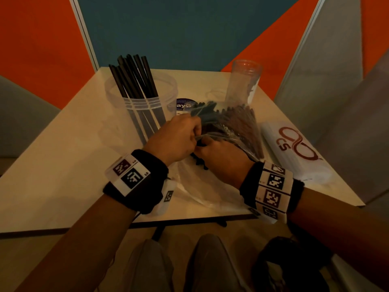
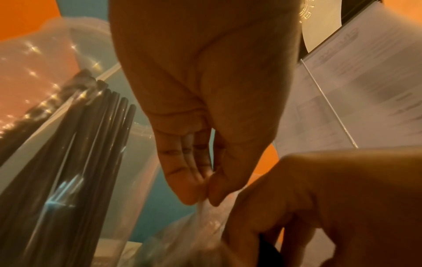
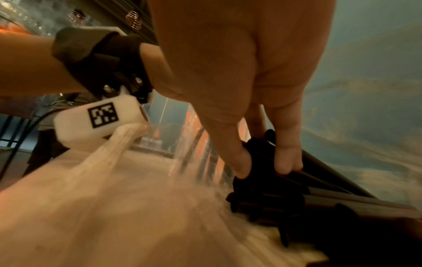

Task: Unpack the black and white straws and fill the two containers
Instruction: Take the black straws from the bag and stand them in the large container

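The clear bag of black straws [image 1: 235,125] is lying mid-table between the two containers, and both hands are working at its near end. The left hand [image 1: 174,140] is pinching the plastic film between thumb and fingertips, while the right hand [image 1: 223,159] is clamping a bunch of straw ends. This looks like the unpacking step; next, the bunch needs drawing free and carrying to the wide jar [image 1: 141,102], already partly filled. The tall jar [image 1: 244,81] is standing empty behind; the white straw pack [image 1: 294,152] is waiting unopened at right.
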`<state>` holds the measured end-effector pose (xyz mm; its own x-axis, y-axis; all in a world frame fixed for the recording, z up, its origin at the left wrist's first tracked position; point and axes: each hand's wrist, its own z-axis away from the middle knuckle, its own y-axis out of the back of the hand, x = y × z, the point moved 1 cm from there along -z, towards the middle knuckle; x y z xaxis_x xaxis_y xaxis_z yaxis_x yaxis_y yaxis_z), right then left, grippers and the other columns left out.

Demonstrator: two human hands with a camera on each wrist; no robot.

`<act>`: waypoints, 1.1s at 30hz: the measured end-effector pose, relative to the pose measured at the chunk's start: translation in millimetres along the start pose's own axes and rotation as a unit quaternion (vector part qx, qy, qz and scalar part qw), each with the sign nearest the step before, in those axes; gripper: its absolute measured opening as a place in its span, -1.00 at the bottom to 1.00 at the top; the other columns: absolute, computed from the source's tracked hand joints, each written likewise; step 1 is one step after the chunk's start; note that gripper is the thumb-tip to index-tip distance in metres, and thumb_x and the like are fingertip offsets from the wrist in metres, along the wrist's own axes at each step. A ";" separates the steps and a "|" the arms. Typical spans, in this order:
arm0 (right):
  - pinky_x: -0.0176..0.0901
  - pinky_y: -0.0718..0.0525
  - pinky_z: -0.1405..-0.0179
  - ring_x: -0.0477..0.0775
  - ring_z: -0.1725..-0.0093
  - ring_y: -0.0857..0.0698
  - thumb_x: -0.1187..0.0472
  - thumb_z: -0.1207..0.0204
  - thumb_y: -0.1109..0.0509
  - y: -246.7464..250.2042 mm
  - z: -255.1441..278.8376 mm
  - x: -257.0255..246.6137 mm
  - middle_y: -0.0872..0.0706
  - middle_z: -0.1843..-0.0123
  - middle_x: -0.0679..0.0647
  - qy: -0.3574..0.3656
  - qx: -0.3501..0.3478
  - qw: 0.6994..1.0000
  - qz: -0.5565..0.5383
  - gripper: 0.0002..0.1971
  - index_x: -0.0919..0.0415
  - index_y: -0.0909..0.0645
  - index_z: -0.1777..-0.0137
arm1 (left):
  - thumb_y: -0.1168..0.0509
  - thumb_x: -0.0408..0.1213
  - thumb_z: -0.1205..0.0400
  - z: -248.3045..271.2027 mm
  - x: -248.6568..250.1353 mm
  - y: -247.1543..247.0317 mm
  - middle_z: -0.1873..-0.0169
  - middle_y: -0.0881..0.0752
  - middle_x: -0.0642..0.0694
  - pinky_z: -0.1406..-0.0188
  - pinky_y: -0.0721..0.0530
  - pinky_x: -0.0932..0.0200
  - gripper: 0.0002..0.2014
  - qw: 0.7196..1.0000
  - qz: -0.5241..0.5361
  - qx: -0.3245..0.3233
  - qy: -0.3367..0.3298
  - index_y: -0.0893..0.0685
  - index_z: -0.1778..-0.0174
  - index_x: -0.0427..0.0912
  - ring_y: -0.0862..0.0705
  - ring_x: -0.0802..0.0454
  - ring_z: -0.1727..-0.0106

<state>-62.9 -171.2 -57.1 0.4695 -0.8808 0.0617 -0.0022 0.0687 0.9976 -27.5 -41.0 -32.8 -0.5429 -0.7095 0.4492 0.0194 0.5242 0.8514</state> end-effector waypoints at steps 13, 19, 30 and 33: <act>0.08 -0.68 0.01 0.20 -0.02 -0.68 0.29 -0.63 -0.21 25.1 55.0 -26.7 -0.60 -0.22 0.14 0.038 0.062 0.996 -0.051 -0.71 0.08 -0.49 -0.31 | -0.48 -0.32 -0.47 15.0 -1.9 -1.6 -0.29 -0.42 0.00 -0.26 -0.53 0.03 -0.28 0.990 0.017 -0.135 -0.046 -0.31 -0.49 0.09 -0.46 0.00 -0.31; -0.20 -0.51 0.06 0.17 -0.03 -0.71 0.34 -0.49 -0.42 61.7 58.0 -34.4 -0.74 -0.08 0.19 0.044 0.117 0.986 -0.108 -0.85 0.25 -0.71 -0.05 | -0.45 0.18 -0.33 15.3 3.0 -6.6 -0.57 -0.21 0.03 -0.61 -0.08 -0.10 -0.06 0.974 0.065 -0.137 -0.168 -0.19 -0.61 0.14 -0.04 -0.02 -0.65; -0.21 -0.70 -0.06 -0.10 -0.07 -0.69 0.10 -0.37 -0.57 97.9 50.6 -1.5 -0.61 -0.21 -0.02 -0.013 0.269 0.900 -0.342 -0.55 0.01 -0.57 -0.26 | -0.18 -0.44 -0.70 14.5 21.2 15.6 0.04 -0.60 0.30 0.04 -0.51 0.59 -0.76 0.929 0.347 -0.043 -0.116 -0.50 -0.16 0.00 -0.63 0.56 0.02; -0.37 -0.70 0.08 -0.19 0.07 -0.70 0.20 -0.34 -0.60 83.8 47.3 9.2 -0.55 -0.21 -0.03 -0.082 0.283 0.855 -0.428 -0.45 -0.01 -0.49 -0.30 | -0.19 -0.31 -0.70 12.8 21.8 13.7 -0.10 -0.67 0.14 -0.20 -0.54 0.42 -0.78 0.927 0.359 -0.033 -0.101 -0.57 -0.26 -0.14 -0.62 0.36 -0.19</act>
<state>-100.6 -195.7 28.5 0.3823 -0.5528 -0.7404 -0.1683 -0.8295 0.5325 -49.8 -43.2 -14.8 -0.5166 -0.0819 0.8523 0.4847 0.7925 0.3700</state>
